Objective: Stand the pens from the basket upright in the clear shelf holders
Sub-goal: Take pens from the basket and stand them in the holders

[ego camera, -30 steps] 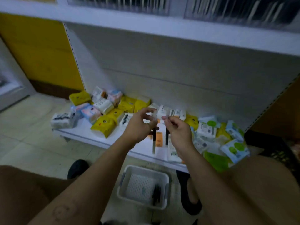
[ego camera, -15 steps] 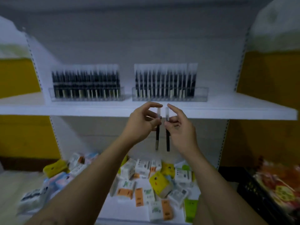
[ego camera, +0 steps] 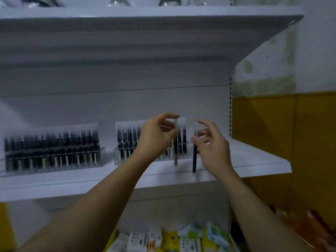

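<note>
At the far left of the white shelf (ego camera: 254,159) we see a clear holder (ego camera: 54,167) packed with a row of dark pens (ego camera: 52,142) standing upright, their pale caps blurred. Just right of it stands a second clear holder (ego camera: 117,158), also lined with upright pens (ego camera: 127,140); our left forearm hides its near right part.

Our left hand (ego camera: 154,139) is raised in front of that second holder. Its thumb and forefinger are curled in a pinch on the upper end of a dark pen (ego camera: 175,153), which hangs upright with its lower end at the holder's front edge. We cannot tell whether it touches the holder.

Just to the right, our right hand (ego camera: 214,148) pinches another dark pen (ego camera: 194,160) near its top between thumb and fingers, while the forefinger stands loosely raised. This pen hangs upright in front of the bare shelf, right of the holder and apart from it.

Glassware (ego camera: 118,1) sits on the shelf above. Small packets (ego camera: 163,239) in white, yellow and green lie on the shelf below, and a yellow wall (ego camera: 291,142) fills the right side.
</note>
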Action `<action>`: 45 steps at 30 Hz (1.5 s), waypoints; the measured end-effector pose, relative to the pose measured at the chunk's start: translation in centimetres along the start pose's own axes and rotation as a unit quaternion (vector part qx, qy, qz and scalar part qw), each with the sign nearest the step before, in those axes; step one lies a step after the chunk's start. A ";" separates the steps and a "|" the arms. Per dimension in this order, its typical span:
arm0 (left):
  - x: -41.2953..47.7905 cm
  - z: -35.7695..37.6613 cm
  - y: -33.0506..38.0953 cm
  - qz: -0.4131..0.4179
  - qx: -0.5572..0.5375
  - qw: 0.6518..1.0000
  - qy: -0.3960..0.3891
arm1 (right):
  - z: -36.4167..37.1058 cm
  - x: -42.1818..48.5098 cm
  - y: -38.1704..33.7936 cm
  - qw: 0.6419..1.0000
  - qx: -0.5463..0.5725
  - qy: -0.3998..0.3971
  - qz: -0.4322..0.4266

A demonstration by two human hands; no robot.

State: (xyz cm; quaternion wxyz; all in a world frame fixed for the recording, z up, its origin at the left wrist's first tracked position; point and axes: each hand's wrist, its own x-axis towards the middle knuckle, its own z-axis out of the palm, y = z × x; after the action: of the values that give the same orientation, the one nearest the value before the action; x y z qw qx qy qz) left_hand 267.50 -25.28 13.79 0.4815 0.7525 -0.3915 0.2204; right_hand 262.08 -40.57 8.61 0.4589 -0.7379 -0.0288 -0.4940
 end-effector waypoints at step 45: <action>14.3 7.5 -4.4 -0.036 0.229 0.971 -0.051 | 2.2 13.7 9.6 0.987 -0.108 -0.120 0.005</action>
State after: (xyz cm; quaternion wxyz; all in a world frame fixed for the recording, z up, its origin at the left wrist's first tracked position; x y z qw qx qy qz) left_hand 279.21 -36.41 18.20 0.2833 0.8667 -0.3271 0.2482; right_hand 275.34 -50.19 12.57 0.3721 -0.8372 -0.0267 -0.3998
